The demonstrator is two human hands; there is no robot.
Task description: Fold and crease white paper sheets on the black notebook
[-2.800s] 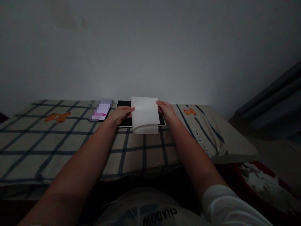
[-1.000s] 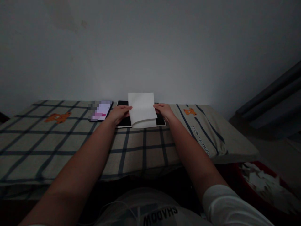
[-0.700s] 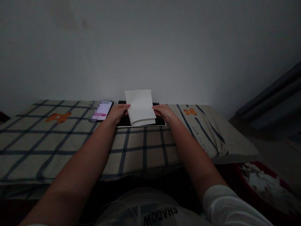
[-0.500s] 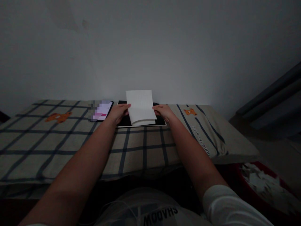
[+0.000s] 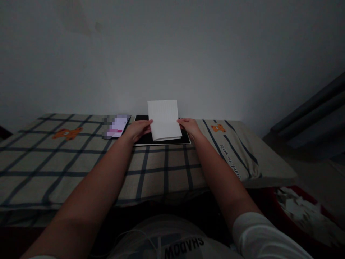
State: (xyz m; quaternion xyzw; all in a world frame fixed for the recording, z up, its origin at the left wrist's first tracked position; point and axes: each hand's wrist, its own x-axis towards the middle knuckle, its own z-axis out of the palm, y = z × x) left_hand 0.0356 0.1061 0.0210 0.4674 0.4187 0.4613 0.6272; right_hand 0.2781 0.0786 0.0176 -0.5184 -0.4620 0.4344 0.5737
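A white sheet of paper (image 5: 164, 119), folded in half, stands nearly upright over a black pad (image 5: 147, 138) that lies on a checked cloth. My left hand (image 5: 140, 128) pinches the paper's left edge. My right hand (image 5: 190, 126) pinches its right edge. The fold rests low, just above the pad.
A lit phone (image 5: 116, 126) lies left of the pad. The checked cloth (image 5: 81, 162) with orange bear prints covers a low surface against a pale wall. A striped pillow (image 5: 237, 154) sits at the right. A red bin (image 5: 302, 212) with torn paper stands at the lower right.
The curled lower half of the paper has been brought up flat against the upper half. The paper has risen a little and both hands have stayed on its edges.
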